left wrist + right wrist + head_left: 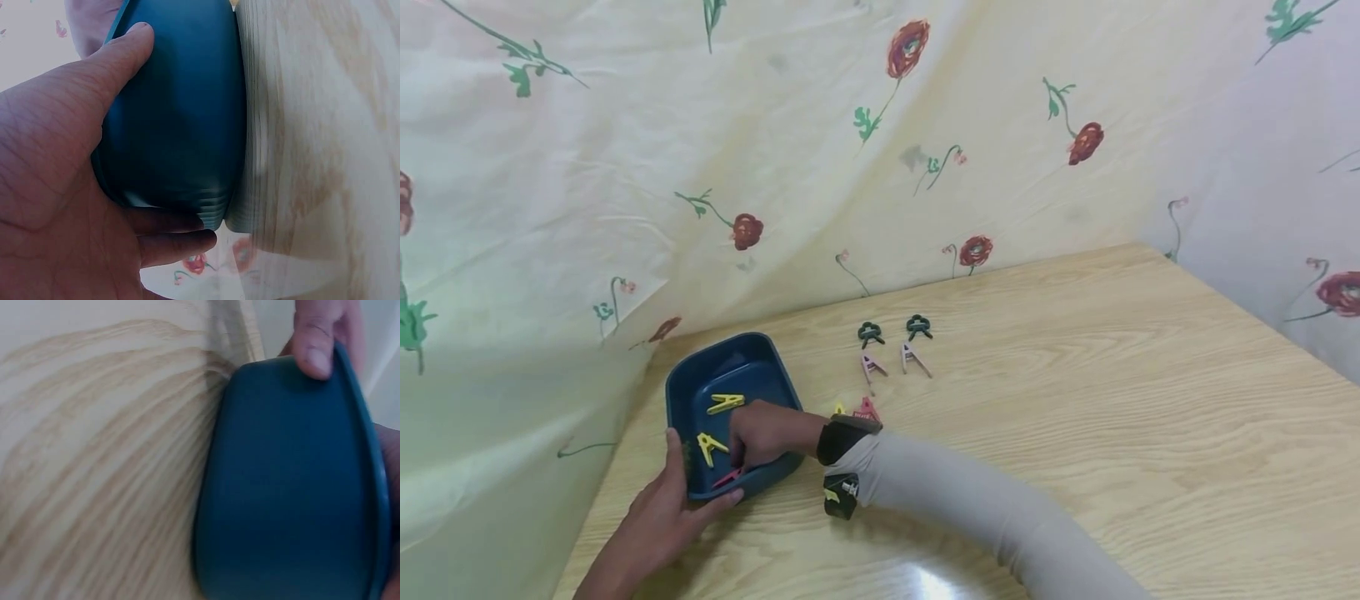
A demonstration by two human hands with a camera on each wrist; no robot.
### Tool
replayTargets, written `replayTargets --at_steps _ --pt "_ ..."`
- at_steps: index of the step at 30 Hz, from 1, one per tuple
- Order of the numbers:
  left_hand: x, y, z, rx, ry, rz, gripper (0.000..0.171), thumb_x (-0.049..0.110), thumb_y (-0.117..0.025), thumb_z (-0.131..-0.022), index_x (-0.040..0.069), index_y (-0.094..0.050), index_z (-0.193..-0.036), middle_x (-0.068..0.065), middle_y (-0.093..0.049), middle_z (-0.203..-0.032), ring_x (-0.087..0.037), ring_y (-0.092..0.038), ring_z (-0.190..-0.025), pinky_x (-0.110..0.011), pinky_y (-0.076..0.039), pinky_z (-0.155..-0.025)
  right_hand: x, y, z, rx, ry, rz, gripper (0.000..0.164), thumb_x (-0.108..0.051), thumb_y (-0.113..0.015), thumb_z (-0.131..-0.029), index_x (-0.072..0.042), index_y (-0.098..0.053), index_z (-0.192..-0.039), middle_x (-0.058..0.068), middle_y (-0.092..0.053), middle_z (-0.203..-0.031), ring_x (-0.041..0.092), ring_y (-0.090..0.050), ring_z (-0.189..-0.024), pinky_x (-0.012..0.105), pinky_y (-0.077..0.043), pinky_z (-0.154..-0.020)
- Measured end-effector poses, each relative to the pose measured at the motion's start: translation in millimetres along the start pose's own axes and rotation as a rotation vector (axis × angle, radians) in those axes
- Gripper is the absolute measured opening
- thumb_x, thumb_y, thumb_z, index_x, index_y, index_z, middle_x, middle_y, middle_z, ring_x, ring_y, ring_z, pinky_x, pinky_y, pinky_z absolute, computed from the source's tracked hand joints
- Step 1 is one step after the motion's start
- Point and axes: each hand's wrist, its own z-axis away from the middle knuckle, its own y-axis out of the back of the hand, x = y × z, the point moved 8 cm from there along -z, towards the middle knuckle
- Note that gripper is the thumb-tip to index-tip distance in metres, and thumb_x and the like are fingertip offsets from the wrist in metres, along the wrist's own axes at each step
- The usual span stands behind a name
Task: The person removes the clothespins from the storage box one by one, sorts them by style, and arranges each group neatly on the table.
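A deep blue plastic tray [760,481] stands at the left of the table. My left hand [655,508] holds its near left corner, thumb on the near wall and fingers along the left side; the left wrist view shows this thumb [128,53] against the outer wall. My right hand [769,433] reaches over the right rim into the tray and pinches a red clip [727,477] near the front, its fingertips partly hidden. Two yellow clips [726,403] lie on the tray floor beside the right hand. In the right wrist view, the tray wall [287,487] hides the right fingers.
Two black clips [919,327] lie on the wooden table [1075,375], with two pale pink clips [914,359] in front of them. Behind the right wrist, a red clip [867,409] and a yellow clip [839,408] show partly. Flowered cloth [805,167] hangs along the back.
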Motion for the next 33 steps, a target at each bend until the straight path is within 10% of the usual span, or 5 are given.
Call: replayTargets --at_steps 20,33 --pt "3.1 6.2 0.7 0.01 -0.014 -0.009 0.135 0.074 -0.06 -0.083 0.003 0.038 -0.144 -0.042 -0.015 -0.154 -0.056 -0.037 -0.133 -0.065 -0.039 -0.099 2 0 -8 0.077 -0.089 0.028 0.006 -0.02 -0.079 -0.087 -0.019 -0.081 -0.082 -0.014 -0.067 -0.067 -0.002 -0.057 -0.064 0.012 -0.045 -0.057" --pt "1.8 1.9 1.2 0.017 -0.036 0.01 0.134 0.075 -0.058 -0.084 0.001 0.035 -0.146 -0.04 -0.009 -0.155 -0.056 -0.027 -0.138 -0.067 -0.036 -0.102 21 7 -5 0.233 -0.318 0.057 0.032 -0.029 -0.083 -0.083 -0.018 -0.063 -0.061 -0.011 -0.054 -0.055 0.004 -0.05 -0.052 0.019 -0.04 -0.045"
